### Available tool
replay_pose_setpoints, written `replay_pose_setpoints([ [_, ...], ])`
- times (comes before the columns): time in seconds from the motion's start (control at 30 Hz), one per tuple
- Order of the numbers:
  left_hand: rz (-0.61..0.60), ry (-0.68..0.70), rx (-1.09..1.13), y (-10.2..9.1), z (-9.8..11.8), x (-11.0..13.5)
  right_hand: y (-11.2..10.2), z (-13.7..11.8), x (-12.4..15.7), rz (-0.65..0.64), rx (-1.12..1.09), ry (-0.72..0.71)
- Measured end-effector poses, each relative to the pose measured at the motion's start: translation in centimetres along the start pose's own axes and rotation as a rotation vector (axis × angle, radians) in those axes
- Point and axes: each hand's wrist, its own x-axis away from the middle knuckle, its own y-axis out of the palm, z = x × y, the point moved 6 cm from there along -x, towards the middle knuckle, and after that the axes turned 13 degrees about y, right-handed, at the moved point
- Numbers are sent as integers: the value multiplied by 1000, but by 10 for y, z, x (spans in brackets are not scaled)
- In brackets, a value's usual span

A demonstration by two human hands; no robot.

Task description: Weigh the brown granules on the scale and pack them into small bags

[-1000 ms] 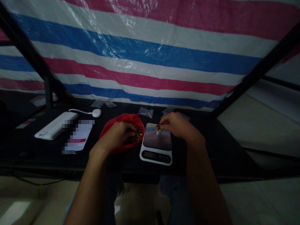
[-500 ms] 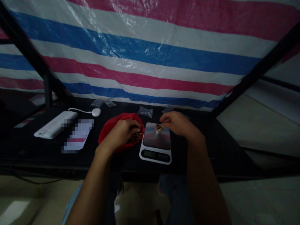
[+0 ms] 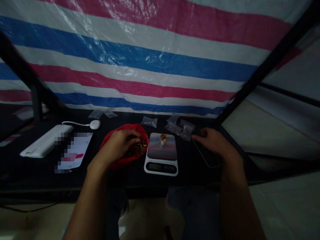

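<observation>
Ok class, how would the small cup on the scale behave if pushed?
The cup would probably tip easily: it looks narrow and stands on the scale's smooth top. Once over, its round body might roll, and the brown contents could spill.

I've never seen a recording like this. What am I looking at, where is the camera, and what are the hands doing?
There is no machine here: one camera worn on a person's head looks down at their own bare hands. The left hand is at the mouth of a red plastic bag, over small brown pieces; whether it grips any is hard to tell. The right hand looks empty, beside small clear plastic bags and a dark flat slab, perhaps a phone. Between the hands stands a digital scale with a small cup on it. Further left on the black table lie a white oblong case, a white round device with a cable and a blurred-out card. A striped tarp hangs behind.
</observation>
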Motion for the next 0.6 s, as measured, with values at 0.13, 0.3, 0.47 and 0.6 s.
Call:
replay_pose_setpoints([
  [0.13,0,-27,-30,-4,-4,1,33,50,7,-98,199,190],
  [0.3,-1,5,-25,-1,-5,-2,40,64,12,-18,234,224],
  [0.47,-2,8,-2,1,-7,-3,41,74,8,-8,198,205],
  [0.6,2,11,-5,1,-10,-4,43,77,6,-11,113,148],
])
